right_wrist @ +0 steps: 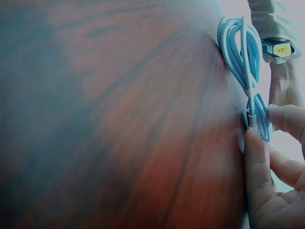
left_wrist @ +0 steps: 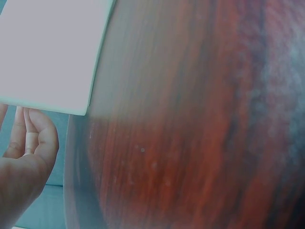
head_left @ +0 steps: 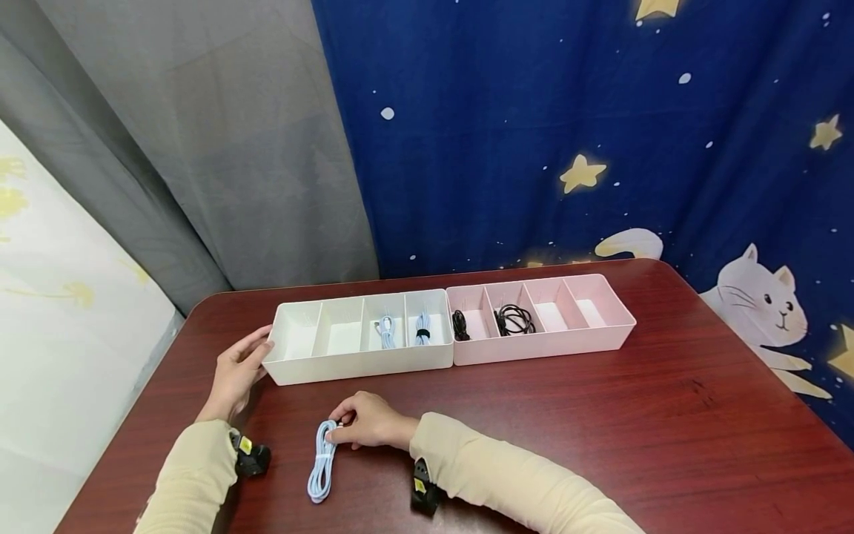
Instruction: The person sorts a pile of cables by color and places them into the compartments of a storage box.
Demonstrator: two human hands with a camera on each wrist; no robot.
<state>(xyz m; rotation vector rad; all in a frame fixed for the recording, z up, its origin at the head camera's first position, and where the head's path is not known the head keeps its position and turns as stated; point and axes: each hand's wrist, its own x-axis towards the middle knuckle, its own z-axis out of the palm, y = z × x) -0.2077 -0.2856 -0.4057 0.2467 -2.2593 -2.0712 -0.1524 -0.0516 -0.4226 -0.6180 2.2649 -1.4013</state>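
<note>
A light blue charging cable [head_left: 322, 461], coiled and tied at its middle, lies towards the near side of the table. My right hand [head_left: 375, 421] pinches its far end between thumb and fingers; the right wrist view shows the loops of the cable [right_wrist: 240, 52] beyond the fingertips. My left hand [head_left: 238, 371] touches the left end of a white divided box [head_left: 363, 365], its fingers against the outer wall. In the left wrist view the fingers of the left hand [left_wrist: 31, 148] meet the edge of the white box [left_wrist: 47, 57].
A pink divided box [head_left: 543, 345] stands end to end with the white one. Black cables [head_left: 514, 320] lie in its two left compartments. Two light blue cables [head_left: 423, 328] sit in the white box's two right compartments. Curtains [head_left: 534, 133] hang behind the table [head_left: 534, 430].
</note>
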